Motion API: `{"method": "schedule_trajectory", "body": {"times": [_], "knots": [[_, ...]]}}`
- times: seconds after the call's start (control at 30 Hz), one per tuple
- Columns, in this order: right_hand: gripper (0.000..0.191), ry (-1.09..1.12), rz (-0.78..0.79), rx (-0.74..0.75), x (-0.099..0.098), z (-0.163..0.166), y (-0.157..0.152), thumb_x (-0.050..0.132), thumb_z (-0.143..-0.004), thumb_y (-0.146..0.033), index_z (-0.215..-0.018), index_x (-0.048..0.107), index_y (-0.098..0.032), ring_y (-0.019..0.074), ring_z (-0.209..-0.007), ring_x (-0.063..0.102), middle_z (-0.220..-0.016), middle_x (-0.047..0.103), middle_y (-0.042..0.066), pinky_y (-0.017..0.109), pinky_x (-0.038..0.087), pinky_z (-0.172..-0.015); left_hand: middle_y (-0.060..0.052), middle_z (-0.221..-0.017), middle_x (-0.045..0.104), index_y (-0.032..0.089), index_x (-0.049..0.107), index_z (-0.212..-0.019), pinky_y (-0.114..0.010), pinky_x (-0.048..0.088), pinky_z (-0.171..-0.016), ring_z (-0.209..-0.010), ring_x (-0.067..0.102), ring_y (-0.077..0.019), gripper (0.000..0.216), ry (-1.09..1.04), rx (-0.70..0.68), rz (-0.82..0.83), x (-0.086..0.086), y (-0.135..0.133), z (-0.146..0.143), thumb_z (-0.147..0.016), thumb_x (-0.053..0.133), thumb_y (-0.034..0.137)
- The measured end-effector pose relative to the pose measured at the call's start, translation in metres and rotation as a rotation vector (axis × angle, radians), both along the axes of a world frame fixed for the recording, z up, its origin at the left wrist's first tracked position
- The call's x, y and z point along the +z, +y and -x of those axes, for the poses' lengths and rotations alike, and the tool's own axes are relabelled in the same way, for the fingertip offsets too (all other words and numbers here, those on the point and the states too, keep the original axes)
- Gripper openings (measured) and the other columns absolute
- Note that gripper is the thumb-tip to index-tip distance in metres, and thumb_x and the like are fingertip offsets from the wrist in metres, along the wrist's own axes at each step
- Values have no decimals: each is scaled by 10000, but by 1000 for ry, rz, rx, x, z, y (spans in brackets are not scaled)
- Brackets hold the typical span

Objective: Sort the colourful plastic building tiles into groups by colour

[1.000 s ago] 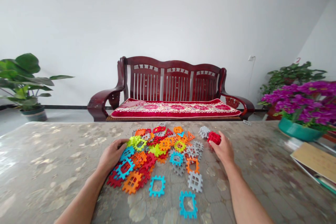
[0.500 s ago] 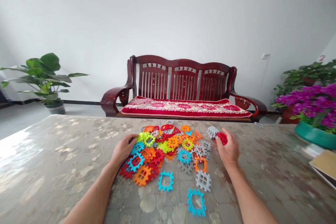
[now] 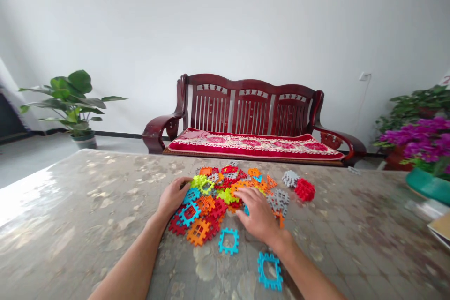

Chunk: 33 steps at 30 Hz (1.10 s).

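Note:
A heap of plastic interlocking building tiles in several colours lies on the table. My left hand [image 3: 174,197] rests at the heap's left edge, thumb and fingers apart, beside yellow-green tiles [image 3: 203,183] and a blue tile [image 3: 191,195]. Over the middle of the heap reaches my right hand [image 3: 258,211], its fingers stretched and apart, close to an orange tile [image 3: 237,186]; what lies under the palm is hidden. To the right sit a red tile stack [image 3: 305,190] and a grey tile stack [image 3: 290,178], side by side. Blue square frames [image 3: 228,230] lie in front.
The patterned table [image 3: 105,206] fills the foreground. Behind it stands a dark red wooden bench [image 3: 251,108] with a red floral cover. A teal pot [image 3: 425,187] of purple flowers and a book [image 3: 441,229] are at the right. A potted plant [image 3: 84,140] stands at far left.
My right hand has let go of the red tiles, left beside the grey stack, and moved left over the heap. My left hand stays at the heap's left edge. The view has turned slightly left.

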State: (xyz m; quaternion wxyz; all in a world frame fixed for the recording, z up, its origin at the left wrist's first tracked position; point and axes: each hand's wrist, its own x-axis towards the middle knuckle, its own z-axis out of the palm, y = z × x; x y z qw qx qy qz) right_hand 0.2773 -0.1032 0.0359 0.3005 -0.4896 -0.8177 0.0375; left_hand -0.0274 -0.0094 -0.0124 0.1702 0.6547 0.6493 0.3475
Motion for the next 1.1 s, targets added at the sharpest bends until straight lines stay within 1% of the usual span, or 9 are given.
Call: {"method": "schedule_trajectory", "body": {"times": [0.13, 0.23, 0.4, 0.5, 0.63, 0.8, 0.87, 0.97, 1.1], "knots": [[569, -109, 9, 17, -4, 18, 8, 634, -770, -201, -1334, 562, -217, 261, -1315, 429, -1398, 550, 78, 453, 323, -1139, -16, -1099, 743, 247, 716, -1037, -302, 472, -961, -1028, 656, -208, 339, 1, -6, 1, -1, 1, 0, -817, 485, 361], [622, -184, 17, 58, -7, 30, 17, 618, -779, -219, -1391, 506, -235, 280, -1363, 372, -1455, 498, 72, 478, 280, -1157, -12, -1103, 741, 254, 715, -1030, -303, 471, -965, -1033, 653, -207, 327, 5, -9, 1, 0, 1, 0, -820, 484, 353], [505, -245, 23, 156, -5, 39, 23, 547, -824, -160, -1313, 565, -282, 226, -1266, 473, -1347, 594, 34, 444, 293, -1131, -25, -1113, 736, 245, 715, -1037, -310, 473, -956, -1040, 650, -213, 337, 14, -20, 1, 2, -1, -1, -827, 473, 350], [477, -245, 17, 146, -2, 32, 20, 522, -828, -113, -1257, 608, -301, 211, -1178, 530, -1241, 652, 24, 410, 343, -1070, -25, -1106, 736, 249, 717, -1036, -316, 470, -962, -1031, 653, -215, 332, 21, -4, 4, 3, -2, -1, -830, 480, 357], [468, -212, 30, 100, 2, 13, 14, 489, -820, -62, -1170, 663, -318, 194, -1082, 586, -1145, 698, 3, 371, 372, -1000, -21, -1100, 739, 255, 718, -1030, -311, 470, -953, -1034, 653, -212, 322, 24, -2, -2, 4, -3, -2, -829, 484, 347], [391, -237, 30, -39, 3, -20, 9, 497, -794, -65, -1030, 705, -297, 221, -998, 624, -1038, 730, 11, 391, 392, -952, -29, -1106, 737, 243, 717, -1032, -311, 473, -946, -1039, 651, -217, 333, 32, -11, -6, 3, -2, -1, -830, 474, 348], [406, -234, 28, -117, -1, -31, 8, 491, -748, -40, -986, 712, -284, 230, -968, 639, -993, 738, 17, 395, 407, -937, -27, -1109, 736, 246, 714, -1038, -313, 473, -948, -1039, 650, -216, 331, 24, -12, -7, 2, -2, -1, -825, 480, 344], [500, -171, 21, -215, -10, -43, 8, 468, -653, 1, -992, 713, -272, 227, -961, 655, -1001, 744, 19, 375, 434, -926, -17, -1111, 735, 256, 709, -1037, -312, 467, -968, -1036, 649, -210, 320, 13, -11, -1, 1, -1, 0, -822, 493, 353], [537, -62, -11, -258, -21, -49, 9, 457, -605, -10, -1008, 707, -260, 229, -987, 657, -1031, 740, 27, 364, 469, -912, -12, -1100, 738, 257, 708, -1022, -306, 466, -971, -1037, 651, -208, 318, 13, -14, -2, 1, 0, 1, -823, 488, 371]]}}
